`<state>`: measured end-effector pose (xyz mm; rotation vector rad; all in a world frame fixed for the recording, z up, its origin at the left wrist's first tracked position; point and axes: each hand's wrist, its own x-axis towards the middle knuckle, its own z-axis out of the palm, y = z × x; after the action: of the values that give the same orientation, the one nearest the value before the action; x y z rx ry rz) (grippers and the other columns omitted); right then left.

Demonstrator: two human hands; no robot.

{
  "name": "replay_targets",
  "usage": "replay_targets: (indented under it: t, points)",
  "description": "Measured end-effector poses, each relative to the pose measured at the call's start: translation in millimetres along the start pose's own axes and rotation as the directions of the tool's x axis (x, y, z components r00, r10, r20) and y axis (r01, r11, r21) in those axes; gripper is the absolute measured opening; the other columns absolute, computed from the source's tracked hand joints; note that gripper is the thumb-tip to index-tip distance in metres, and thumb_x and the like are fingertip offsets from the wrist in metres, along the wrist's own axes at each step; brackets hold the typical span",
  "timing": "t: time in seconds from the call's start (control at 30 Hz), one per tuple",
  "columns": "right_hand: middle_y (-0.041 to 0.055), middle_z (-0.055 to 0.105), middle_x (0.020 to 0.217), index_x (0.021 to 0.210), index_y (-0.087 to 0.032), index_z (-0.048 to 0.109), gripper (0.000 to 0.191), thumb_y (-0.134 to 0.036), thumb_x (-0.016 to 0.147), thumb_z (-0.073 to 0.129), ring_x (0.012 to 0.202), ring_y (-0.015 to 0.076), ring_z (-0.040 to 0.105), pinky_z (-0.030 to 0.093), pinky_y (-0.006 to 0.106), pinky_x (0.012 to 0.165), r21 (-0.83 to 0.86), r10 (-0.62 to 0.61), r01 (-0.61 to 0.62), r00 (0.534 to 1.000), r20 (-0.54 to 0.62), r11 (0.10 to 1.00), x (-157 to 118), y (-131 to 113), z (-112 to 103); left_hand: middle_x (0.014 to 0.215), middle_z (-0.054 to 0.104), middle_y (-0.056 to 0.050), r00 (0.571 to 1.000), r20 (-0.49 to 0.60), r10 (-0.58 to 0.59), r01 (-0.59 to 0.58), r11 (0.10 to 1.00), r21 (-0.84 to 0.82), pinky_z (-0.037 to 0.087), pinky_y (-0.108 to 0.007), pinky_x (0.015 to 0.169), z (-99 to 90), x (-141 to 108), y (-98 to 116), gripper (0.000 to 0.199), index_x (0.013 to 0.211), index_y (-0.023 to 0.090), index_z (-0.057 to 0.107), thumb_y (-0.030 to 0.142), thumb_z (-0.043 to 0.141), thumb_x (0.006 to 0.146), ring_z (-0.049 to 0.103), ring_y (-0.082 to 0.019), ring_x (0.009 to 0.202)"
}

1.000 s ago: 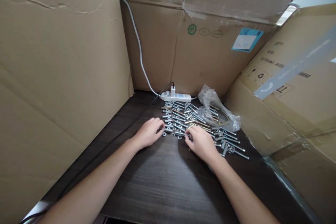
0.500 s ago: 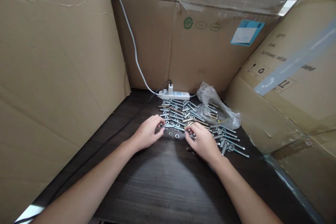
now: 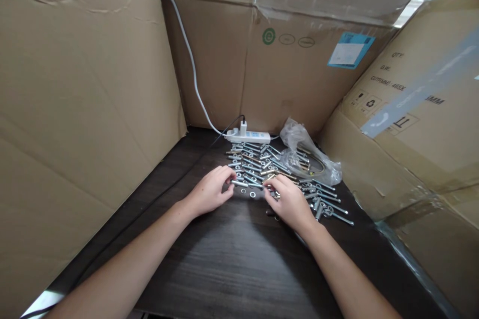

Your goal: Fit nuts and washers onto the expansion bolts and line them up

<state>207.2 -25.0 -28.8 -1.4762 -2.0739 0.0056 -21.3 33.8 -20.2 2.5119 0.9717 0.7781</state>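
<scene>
Forearms angle up from bottom edge; left hand pinches silver cylindrical metal sleeve, right hand pinches thin silver metal rod

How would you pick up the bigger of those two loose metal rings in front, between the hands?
I'd pinch the bigger ring by opposite edges of its outer rim, coming from the near side. It looks flat on the table, so the rim is the likeliest part to catch. Bare tabletop lies in front, while a thin rod lies behind.
</scene>
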Motion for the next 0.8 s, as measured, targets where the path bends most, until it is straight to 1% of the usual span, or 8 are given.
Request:
replay_targets:
  t: [0.2, 0.37, 0.6, 0.7, 0.8]
  points:
    - [0.0034, 0.059, 0.082, 0.088, -0.021, 0.061, 0.012, -0.017, 0.083, 0.051, 0.08, 0.0179, 0.056, 0.045, 0.029, 0.074, 0.018, 0.009, -0.009, 1.0, -0.007, 1.0, 0.4, -0.7, -0.9, 0.083, 0.054, -0.002, 0.999, -0.038, -0.018, 0.017, 0.999, -0.04, 0.042, -0.029, 0.071, 2.0, -0.5, 0.5, 0.008, 0.088, 0.019, 0.051, 0.016, 0.047, 0.081, 0.05, -0.016, 0.078]
    - [0.0035, 0.059, 0.083, 0.089, -0.021, 0.061, 0.012, -0.017, 0.083, 0.051, 0.08, 0.0177, 0.056, 0.045, 0.029, 0.074, 0.023, 0.007, -0.007, 1.0, -0.007, 1.0, 0.0, -1.3, -1.0, 0.084, 0.053, -0.002, 0.999, -0.049, -0.024, 0.021, 0.998, -0.062, 0.042, -0.028, 0.071, 1.1, -0.9, 3.2, 0.008, 0.09, 0.018, 0.051, 0.018, 0.047, 0.083, 0.051, -0.016, 0.078]
    - [0.0042, 0.058, 0.082, 0.09, -0.021, 0.062, 0.013, -0.018, 0.084, 0.05, 0.08, 0.0179, 0.057, 0.046, 0.028, 0.074, 0.027, -0.031, 0.031, 0.999, -0.023, 0.999, -0.3, -3.6, -0.6, 0.085, 0.057, -0.003, 0.999, -0.017, -0.031, 0.029, 0.995, -0.093, 0.043, -0.028, 0.07, 2.7, -1.9, 4.1, 0.009, 0.09, 0.018, 0.054, 0.022, 0.048, 0.084, 0.052, -0.015, 0.076]
    - [0.0052, 0.057, 0.086, 0.092, -0.021, 0.061, 0.014, -0.019, 0.085, 0.049, 0.079, 0.0178, 0.058, 0.048, 0.029, 0.075, 0.043, -0.021, 0.022, 0.999, -0.025, 0.999, -0.9, -6.6, 0.0, 0.082, 0.058, -0.001, 0.998, -0.001, -0.071, 0.07, 0.987, -0.143, 0.043, -0.026, 0.066, 3.9, -2.6, 4.9, 0.01, 0.092, 0.019, 0.054, 0.023, 0.048, 0.086, 0.053, -0.013, 0.071]
    - [0.0059, 0.057, 0.091, 0.092, -0.021, 0.06, 0.012, -0.02, 0.086, 0.05, 0.08, 0.0179, 0.059, 0.048, 0.029, 0.077, 0.062, -0.004, 0.005, 1.0, -0.015, 0.998, -1.4, -9.8, 2.3, 0.082, 0.06, 0.001, 0.996, 0.034, -0.087, 0.092, 0.976, -0.196, 0.043, -0.024, 0.065, 5.9, -3.3, 8.3, 0.01, 0.093, 0.02, 0.054, 0.025, 0.05, 0.086, 0.054, -0.012, 0.071]
